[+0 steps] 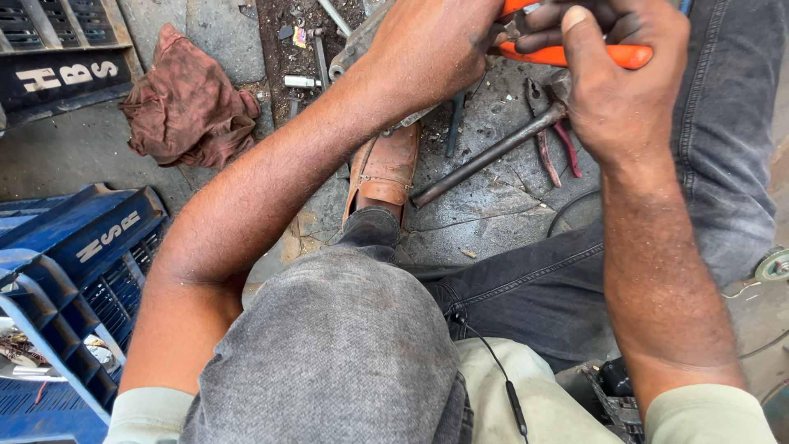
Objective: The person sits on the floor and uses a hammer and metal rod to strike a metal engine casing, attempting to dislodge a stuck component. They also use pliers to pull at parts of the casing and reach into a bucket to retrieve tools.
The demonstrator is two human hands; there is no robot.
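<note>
Right hand (620,82): fingers (575,41) curled shut around an orange-handled metal plier-type tool (612,56), thumb laid over the upper handle; the handles run across the top edge of the view.

Left hand (436,45): fingers folded down out of sight over a grey metal part (353,45) that juts out to the left of the knuckles; the left hand meets the tool just beside the right fingertips. What the left fingers pinch cannot be told.

Below the right fingers: a long dark steel rod (485,160) lying slantwise on the cracked concrete floor (493,214), and red-handled pliers (555,148) crossing it.

Below the left fingers: a tan leather shoe (382,168).

Well left of the left fingers: a crumpled reddish-brown rag (185,103); above it, a black plastic crate (57,49) with a white-lettered label band on its side wall; lower left, a blue plastic crate (74,271) with white lettering on its rim.

Near the left knuckles: small loose bolts (300,80) among grit.
</note>
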